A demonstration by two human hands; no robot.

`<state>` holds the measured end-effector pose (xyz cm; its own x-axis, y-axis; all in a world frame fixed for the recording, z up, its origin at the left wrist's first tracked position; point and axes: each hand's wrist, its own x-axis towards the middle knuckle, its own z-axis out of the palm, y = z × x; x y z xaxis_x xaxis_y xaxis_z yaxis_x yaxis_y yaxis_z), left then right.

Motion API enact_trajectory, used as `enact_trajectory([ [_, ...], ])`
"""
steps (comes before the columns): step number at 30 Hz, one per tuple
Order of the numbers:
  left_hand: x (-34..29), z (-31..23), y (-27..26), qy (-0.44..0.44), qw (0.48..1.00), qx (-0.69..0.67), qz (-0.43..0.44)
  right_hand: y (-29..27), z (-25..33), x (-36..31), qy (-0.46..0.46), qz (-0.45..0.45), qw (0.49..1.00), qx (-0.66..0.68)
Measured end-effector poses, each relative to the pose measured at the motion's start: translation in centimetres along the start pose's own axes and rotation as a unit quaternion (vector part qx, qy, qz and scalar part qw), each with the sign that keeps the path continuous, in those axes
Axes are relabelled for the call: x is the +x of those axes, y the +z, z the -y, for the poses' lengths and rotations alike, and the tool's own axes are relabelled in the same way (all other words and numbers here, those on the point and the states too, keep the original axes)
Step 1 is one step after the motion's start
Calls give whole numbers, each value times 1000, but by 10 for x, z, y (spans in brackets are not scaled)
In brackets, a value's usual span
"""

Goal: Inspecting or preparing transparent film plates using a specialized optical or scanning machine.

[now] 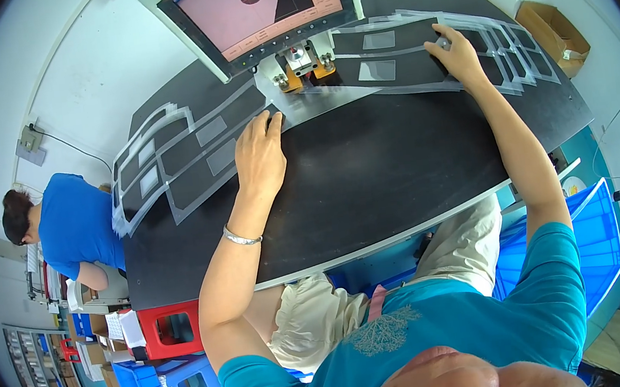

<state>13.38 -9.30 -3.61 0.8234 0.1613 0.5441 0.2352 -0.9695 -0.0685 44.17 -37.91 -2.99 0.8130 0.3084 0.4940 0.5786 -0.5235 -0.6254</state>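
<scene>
My left hand (pixel 259 153) lies at the near corner of a black film sheet (pixel 197 176) with clear borders and clear windows, left of the metal plate (pixel 315 103). Its fingers are bent together over the sheet's edge; their undersides are hidden. At the right end of the other sheets (pixel 409 67) is my right hand (pixel 461 60), with thumb and forefinger around a small grey rounded thing (pixel 443 42). Between the hands stands a machine head (pixel 300 61) with brass-coloured parts. Above it, a monitor (pixel 258 4) shows a dark round spot and a dark edge.
Overlapping sheets fan out at the right of the black table (pixel 381 147). A cardboard box (pixel 556 35) stands beyond its right edge, and a blue crate (pixel 594 237) beside my right side. At left are a person in blue (pixel 76 224) and a red stool (pixel 169 329).
</scene>
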Motion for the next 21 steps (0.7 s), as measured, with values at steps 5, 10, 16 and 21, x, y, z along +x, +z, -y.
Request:
enact_trajectory([
  [5,-7,-20,-15,59,998,-8,5,-15,-15,11,-55,35,998,5],
  [10,-17,-49,-23,111,992,-54,18,-60,-51,24,-83,13,990,-109],
  [16,-17,-53,-22,155,980,-123,19,-56,-61,23,-86,-32,975,-204],
  [21,-16,-53,-20,146,982,-115,30,-24,-17,4,-141,-3,980,-139],
])
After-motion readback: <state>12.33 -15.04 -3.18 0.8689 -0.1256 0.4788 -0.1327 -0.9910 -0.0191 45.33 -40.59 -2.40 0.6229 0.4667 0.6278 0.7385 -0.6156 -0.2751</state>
